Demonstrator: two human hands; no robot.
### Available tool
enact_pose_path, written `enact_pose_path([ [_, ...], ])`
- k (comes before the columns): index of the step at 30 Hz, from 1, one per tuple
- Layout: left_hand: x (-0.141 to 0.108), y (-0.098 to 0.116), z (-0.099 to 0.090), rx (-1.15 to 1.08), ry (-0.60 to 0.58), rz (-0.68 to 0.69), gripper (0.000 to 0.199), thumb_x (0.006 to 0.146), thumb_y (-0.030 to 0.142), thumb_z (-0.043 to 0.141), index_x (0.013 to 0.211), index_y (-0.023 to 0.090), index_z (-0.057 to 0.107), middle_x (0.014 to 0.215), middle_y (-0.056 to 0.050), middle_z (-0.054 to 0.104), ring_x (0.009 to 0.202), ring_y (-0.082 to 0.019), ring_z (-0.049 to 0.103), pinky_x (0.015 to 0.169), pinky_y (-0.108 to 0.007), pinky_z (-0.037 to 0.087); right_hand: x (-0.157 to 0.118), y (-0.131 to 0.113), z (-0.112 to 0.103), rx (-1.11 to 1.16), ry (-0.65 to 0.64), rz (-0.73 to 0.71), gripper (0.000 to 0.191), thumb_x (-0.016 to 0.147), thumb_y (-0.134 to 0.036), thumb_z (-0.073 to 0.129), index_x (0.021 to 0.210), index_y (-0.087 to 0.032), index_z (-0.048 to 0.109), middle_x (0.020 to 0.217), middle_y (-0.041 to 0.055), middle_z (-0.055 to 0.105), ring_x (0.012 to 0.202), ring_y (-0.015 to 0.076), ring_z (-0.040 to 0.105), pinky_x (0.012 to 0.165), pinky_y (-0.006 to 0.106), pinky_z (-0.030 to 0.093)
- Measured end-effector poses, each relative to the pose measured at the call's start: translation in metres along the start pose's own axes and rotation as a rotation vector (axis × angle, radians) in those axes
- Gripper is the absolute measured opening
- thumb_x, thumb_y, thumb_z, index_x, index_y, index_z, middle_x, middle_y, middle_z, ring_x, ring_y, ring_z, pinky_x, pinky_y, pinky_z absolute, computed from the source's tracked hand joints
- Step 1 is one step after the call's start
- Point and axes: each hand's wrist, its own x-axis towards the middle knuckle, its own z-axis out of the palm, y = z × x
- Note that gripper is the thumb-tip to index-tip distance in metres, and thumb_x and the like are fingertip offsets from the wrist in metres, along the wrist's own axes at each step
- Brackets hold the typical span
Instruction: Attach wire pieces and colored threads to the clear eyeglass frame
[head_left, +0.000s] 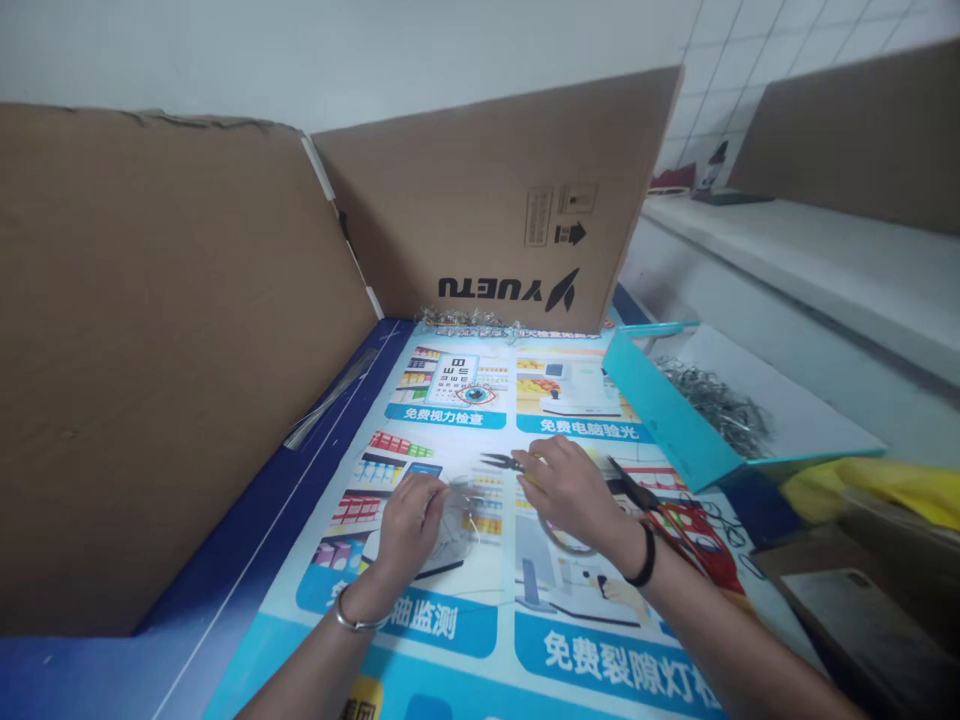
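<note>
My left hand (411,528) is closed, thumb against fingers, on a thin looped wire (466,500) that curves out to its right. In my right hand (571,490) is a pair of pliers (498,461), the dark jaws slightly parted and pointing left, a bit of yellow handle showing. The jaws are apart from the wire, just above and to its right. Below the right hand, part of a coiled ring (561,541) shows on the printed poster sheet (480,680). Scissors (637,487) with orange-red handles lie partly behind my right forearm.
A teal box (664,405) with many cut wire pieces (716,408) stands at the right. Cardboard panels (480,210) wall off the back and left. Wire scraps (480,318) lie along the back panel. A phone (847,610) and yellow cloth (892,490) sit at lower right.
</note>
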Motion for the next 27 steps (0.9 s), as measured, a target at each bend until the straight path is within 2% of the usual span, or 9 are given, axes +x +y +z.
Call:
enact_pose_path([
  [3, 0.0, -0.006, 0.0, 0.02, 0.03, -0.035, 0.009, 0.088, 0.019, 0.049, 0.084, 0.018, 0.058, 0.078, -0.003, 0.063, 0.077, -0.016, 0.06, 0.073, -0.031, 0.05, -0.001, 0.031, -0.002, -0.098, -0.023, 0.123, 0.027, 0.086, -0.022, 0.051, 0.109, -0.014, 0.062, 0.096, 0.0102, 0.062, 0.093, 0.0218, 0.05, 0.079, 0.033, 0.036],
  [8, 0.003, -0.015, 0.002, 0.028, 0.056, -0.091, 0.014, 0.088, 0.025, 0.049, 0.083, 0.019, 0.06, 0.08, -0.004, 0.066, 0.079, -0.017, 0.062, 0.073, -0.032, 0.051, -0.008, 0.062, 0.004, -0.205, -0.228, 0.307, 0.026, 0.084, -0.024, 0.052, 0.107, -0.019, 0.063, 0.093, 0.0089, 0.063, 0.093, 0.022, 0.052, 0.078, 0.032, 0.034],
  [12, 0.02, -0.025, -0.001, 0.037, 0.023, -0.167, 0.017, 0.087, 0.029, 0.048, 0.081, 0.02, 0.061, 0.081, -0.005, 0.066, 0.079, -0.019, 0.062, 0.075, -0.034, 0.05, -0.013, 0.065, 0.011, -0.21, -0.251, 0.322, 0.023, 0.083, -0.021, 0.052, 0.102, -0.018, 0.064, 0.094, 0.0098, 0.064, 0.094, 0.0228, 0.053, 0.075, 0.031, 0.034],
  [14, 0.036, -0.034, -0.003, 0.055, -0.068, -0.217, 0.018, 0.086, 0.029, 0.047, 0.081, 0.02, 0.062, 0.084, -0.005, 0.067, 0.084, -0.02, 0.061, 0.079, -0.036, 0.048, -0.014, 0.064, 0.013, -0.205, -0.252, 0.32, 0.022, 0.082, -0.021, 0.053, 0.1, -0.017, 0.064, 0.094, 0.0103, 0.063, 0.095, 0.0233, 0.053, 0.075, 0.031, 0.033],
  [17, 0.061, -0.051, -0.003, 0.087, -0.073, -0.259, 0.018, 0.083, 0.027, 0.048, 0.078, 0.019, 0.063, 0.085, -0.006, 0.067, 0.086, -0.022, 0.061, 0.081, -0.035, 0.047, -0.015, 0.065, 0.014, -0.191, -0.253, 0.316, 0.02, 0.082, -0.02, 0.053, 0.099, -0.017, 0.064, 0.094, 0.0106, 0.063, 0.096, 0.0235, 0.053, 0.075, 0.031, 0.034],
  [21, 0.086, -0.074, 0.009, 0.127, -0.048, -0.325, 0.017, 0.081, 0.026, 0.049, 0.076, 0.018, 0.063, 0.085, -0.007, 0.068, 0.086, -0.022, 0.061, 0.081, -0.034, 0.046, -0.016, 0.068, 0.015, -0.168, -0.245, 0.308, 0.022, 0.082, -0.021, 0.053, 0.101, -0.017, 0.064, 0.095, 0.0111, 0.062, 0.097, 0.0243, 0.053, 0.075, 0.032, 0.035],
  [27, 0.102, -0.099, 0.028, 0.129, -0.05, -0.38, 0.017, 0.077, 0.025, 0.048, 0.076, 0.016, 0.063, 0.088, -0.008, 0.069, 0.089, -0.023, 0.06, 0.084, -0.034, 0.045, -0.016, 0.067, 0.016, -0.15, -0.262, 0.326, 0.022, 0.084, -0.021, 0.052, 0.103, -0.018, 0.062, 0.099, 0.0114, 0.06, 0.1, 0.0238, 0.051, 0.079, 0.034, 0.036],
])
